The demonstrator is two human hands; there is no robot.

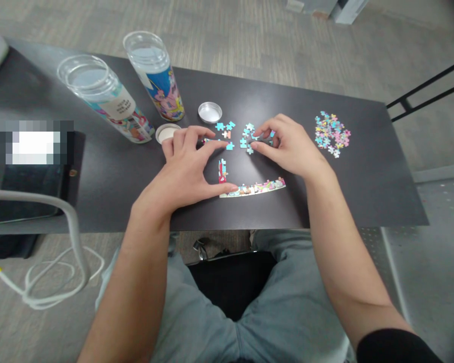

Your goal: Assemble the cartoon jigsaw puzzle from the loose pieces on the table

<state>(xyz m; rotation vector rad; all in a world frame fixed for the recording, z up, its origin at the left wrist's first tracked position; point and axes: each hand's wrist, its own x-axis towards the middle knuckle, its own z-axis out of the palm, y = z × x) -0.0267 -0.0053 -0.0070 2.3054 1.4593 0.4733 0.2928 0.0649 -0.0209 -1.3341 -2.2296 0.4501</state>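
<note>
My left hand (191, 169) is open over the dark table, its fingers spread. Its thumb rests at the joined strip of jigsaw pieces (263, 188), and its index fingertip is by a loose blue piece (230, 146). A short upright run of joined pieces (222, 171) rises from the strip's left end. My right hand (282, 143) is open above a cluster of blue pieces (243, 143), thumb and index finger apart. Its palm and curled fingers partly cover more pieces. A few loose pieces (220, 126) lie between the hands, towards the far side.
A pile of mixed pieces (331, 132) lies at the right. Two clear, printed cylindrical jars (161, 83) stand at the far left, with a metal lid (210, 112) and a pale lid (167, 133) nearby. A dark tablet (30, 199) and a white cable (73, 237) are at the left.
</note>
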